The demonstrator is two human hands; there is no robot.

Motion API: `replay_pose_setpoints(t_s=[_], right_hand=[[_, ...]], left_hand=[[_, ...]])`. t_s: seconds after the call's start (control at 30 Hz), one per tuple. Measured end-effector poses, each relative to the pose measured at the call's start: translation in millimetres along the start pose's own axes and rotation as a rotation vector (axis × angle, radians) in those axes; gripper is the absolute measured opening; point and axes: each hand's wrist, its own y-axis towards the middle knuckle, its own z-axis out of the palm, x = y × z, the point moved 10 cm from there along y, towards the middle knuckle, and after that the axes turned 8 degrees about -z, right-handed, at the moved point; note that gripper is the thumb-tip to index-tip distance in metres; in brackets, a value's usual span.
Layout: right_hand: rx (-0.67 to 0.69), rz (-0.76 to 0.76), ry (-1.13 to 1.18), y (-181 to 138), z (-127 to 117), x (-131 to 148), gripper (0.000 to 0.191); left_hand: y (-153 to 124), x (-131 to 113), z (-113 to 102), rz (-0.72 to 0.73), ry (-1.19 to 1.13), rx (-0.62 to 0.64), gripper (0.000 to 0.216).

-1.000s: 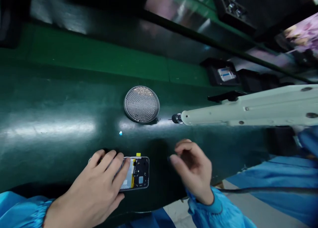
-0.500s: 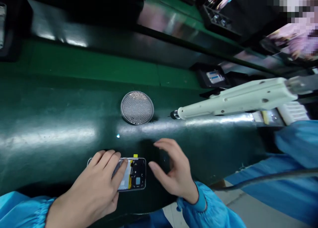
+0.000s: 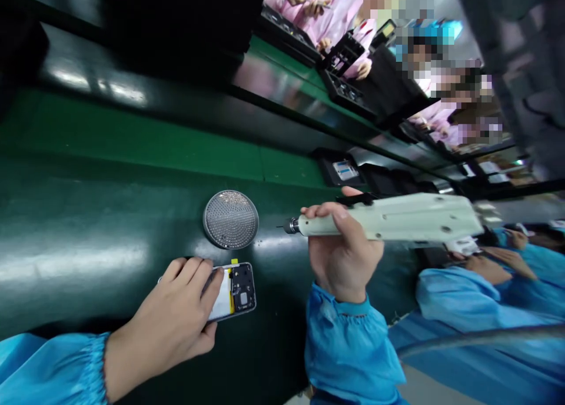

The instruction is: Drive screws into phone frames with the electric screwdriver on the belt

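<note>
Bench (image 3: 110,205): green, shiny.
Phone (image 3: 236,293): prob. fragile; hold edges.
My L hand (image 3: 174,311): clasping phone.
My R hand (image 3: 344,255): gripping elec. driver (image 3: 410,219).

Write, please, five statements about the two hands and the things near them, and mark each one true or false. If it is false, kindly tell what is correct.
1. The left hand lies over part of the opened phone. True.
2. The right hand holds no tool. False: it is wrapped around the pale electric screwdriver.
3. The bit of the screwdriver touches the phone. False: it is apart from the phone and points toward the round tray.
4. The round tray is farther from the person than the phone. True.
5. The yellow tab sticks out at the phone's near edge. False: it is at the far edge.
</note>
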Motion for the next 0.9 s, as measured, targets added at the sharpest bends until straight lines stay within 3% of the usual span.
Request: replay_pose_setpoints(t_s=[0.1,0.2,0.33,0.43,0.9], right_hand=[[0.097,-0.109,0.099,4,27,23,0.030],[0.228,-0.137,0.140,5,65,27,0.022],[0.354,-0.046,0.149,-3,111,-1,0.018],[0.448,0.013,0.131,-15,132,-23,0.024],[0.409,0.031,0.164,-17,130,-36,0.018]], left_hand=[[-2,2,-2,-0.025,-0.029,0.011,0.053],[-1,4,-2,-0.038,-0.040,0.006,0.053],[0,7,-1,-0.049,-0.045,0.006,0.053],[-1,7,-2,-0.040,-0.044,-0.011,0.057],[-6,6,-2,-0.035,-0.078,-0.039,0.057]])
